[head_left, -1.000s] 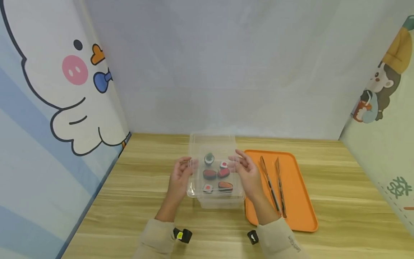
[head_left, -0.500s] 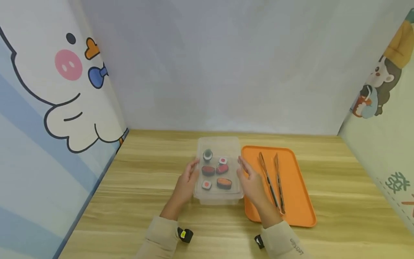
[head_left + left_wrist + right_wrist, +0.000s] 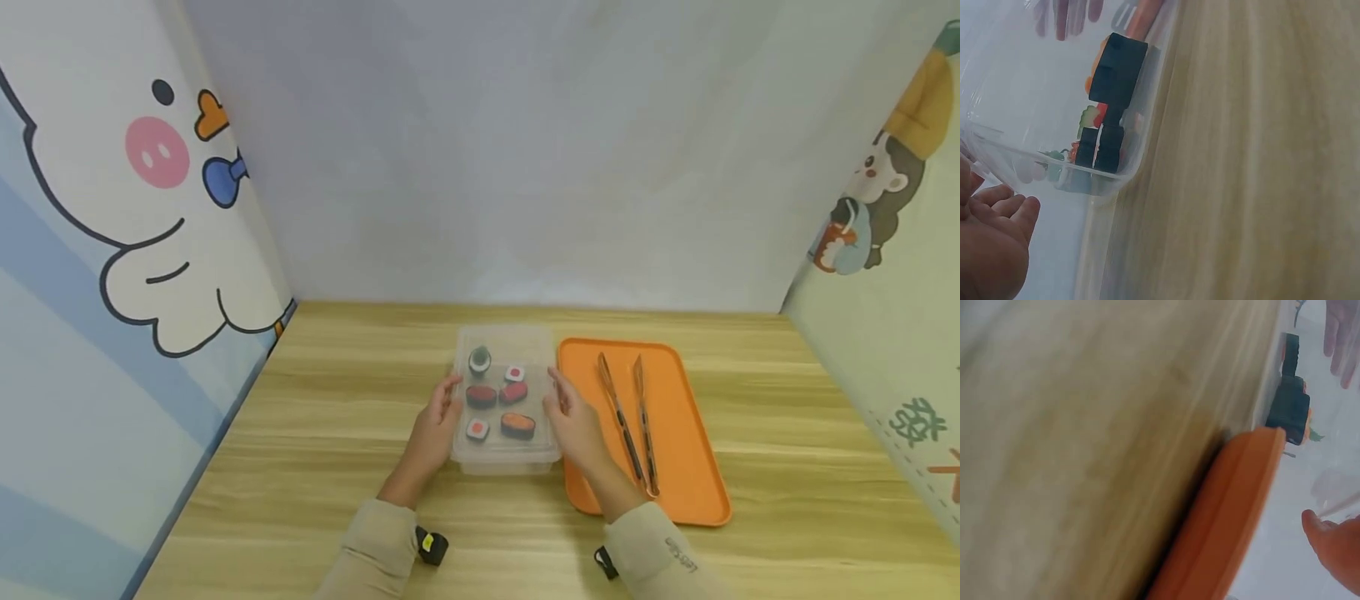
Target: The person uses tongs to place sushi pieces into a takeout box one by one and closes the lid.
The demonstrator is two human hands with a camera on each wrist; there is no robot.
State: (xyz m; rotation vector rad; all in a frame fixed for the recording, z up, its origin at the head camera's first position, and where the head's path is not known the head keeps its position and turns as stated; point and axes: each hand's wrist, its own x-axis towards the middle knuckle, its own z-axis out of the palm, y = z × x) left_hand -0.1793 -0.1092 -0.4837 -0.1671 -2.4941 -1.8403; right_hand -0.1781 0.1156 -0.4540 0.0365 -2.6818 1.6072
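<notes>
A clear plastic food box (image 3: 504,468) stands on the table with its translucent lid (image 3: 495,337) lying over the top. Through the lid show several toy sushi pieces, among them an orange-topped one (image 3: 517,426) and a white roll (image 3: 477,430). My left hand (image 3: 435,429) holds the lid's left edge, and in the left wrist view that hand's fingers (image 3: 1025,215) bend at the rim. On the opposite edge my right hand (image 3: 577,425) holds the lid, with one digit (image 3: 1317,526) showing near the rim in the right wrist view. Whether the lid sits fully down is unclear.
Right of the box, close to it, lies an orange tray (image 3: 690,467) bearing metal tongs (image 3: 648,433). My right forearm passes over the tray's left edge. A white curtain (image 3: 510,167) hangs behind the wooden table (image 3: 337,367).
The lid, held tilted and off-line above the box a second ago, has come down and lies squared over it. Both hands have lowered with it; over the last half second they barely moved.
</notes>
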